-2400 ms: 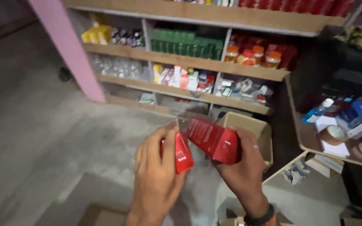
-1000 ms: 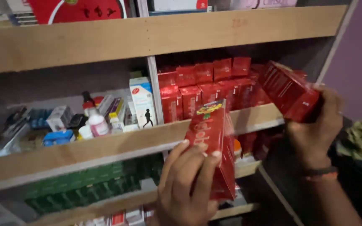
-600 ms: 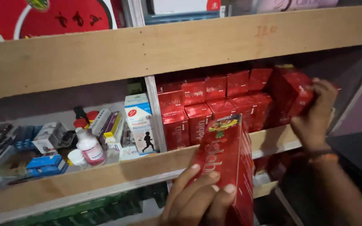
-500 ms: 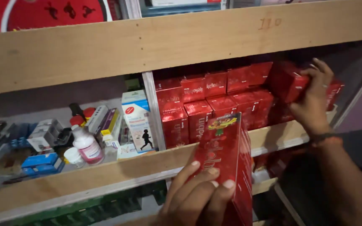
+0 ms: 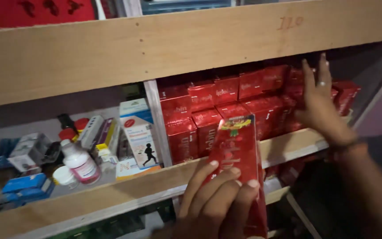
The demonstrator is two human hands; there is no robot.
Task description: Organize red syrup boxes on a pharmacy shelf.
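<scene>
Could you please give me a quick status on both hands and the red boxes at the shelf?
Left hand grips a red box upright below the shelf. Right hand flat against the stacked red boxes. Nothing between.

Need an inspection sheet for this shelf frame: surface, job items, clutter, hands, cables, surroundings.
Surface: wooden shelf board with an upright divider; broad wooden board above.
Job's things: red carton held upright before the shelf edge; stacked red cartons fill the right bay in two tiers.
Clutter: left bay holds a white bottle, a white and blue box, blue packs and small mixed boxes.
Hands: left hand grips the red carton from below; right hand, fingers spread, presses on the stacked cartons.
Cables: nothing seen.
Surroundings: lower shelves dim; red items on the top shelf.
</scene>
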